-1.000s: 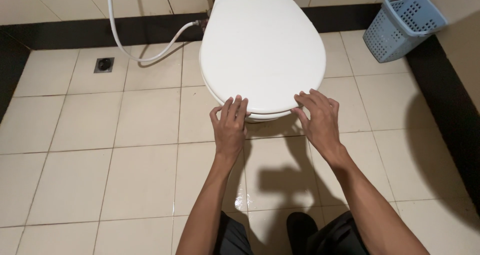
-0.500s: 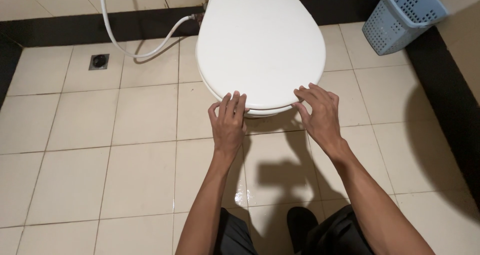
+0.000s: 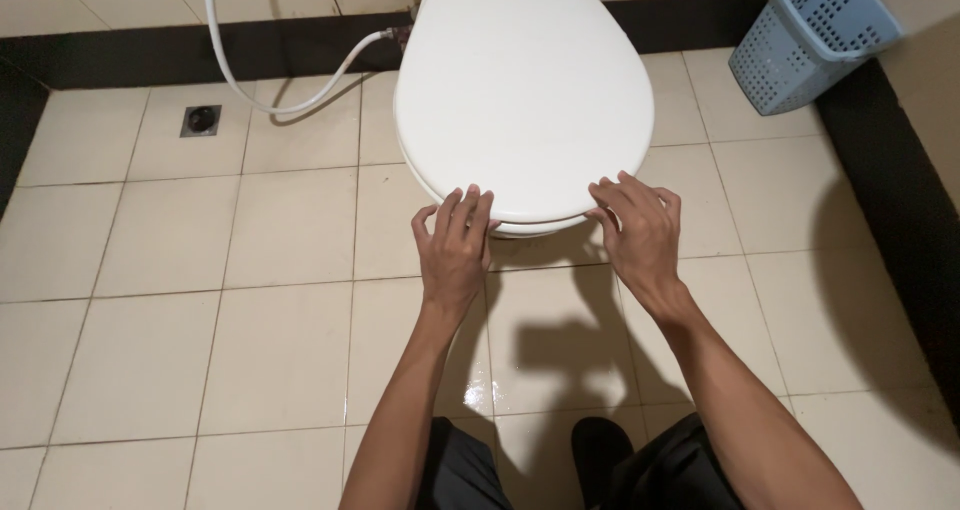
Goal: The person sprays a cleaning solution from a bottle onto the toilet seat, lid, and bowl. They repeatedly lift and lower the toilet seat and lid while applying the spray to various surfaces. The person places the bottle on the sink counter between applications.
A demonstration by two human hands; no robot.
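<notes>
A white toilet with its lid (image 3: 520, 100) closed stands in front of me on the tiled floor. My left hand (image 3: 455, 250) rests with its fingertips on the front left edge of the lid, fingers straight and close together. My right hand (image 3: 640, 232) touches the front right edge of the lid with its fingers spread. Neither hand grips anything. Both forearms reach up from the bottom of the view.
A white spray hose (image 3: 270, 90) runs along the back wall to the toilet's left. A floor drain (image 3: 201, 120) sits at the left. A blue perforated basket (image 3: 812, 36) stands at the back right. A dark skirting (image 3: 900, 200) lines the walls.
Both hands stay at the lid's front edge. The view has shifted slightly, so the toilet sits a little higher and more to the left in the frame.
</notes>
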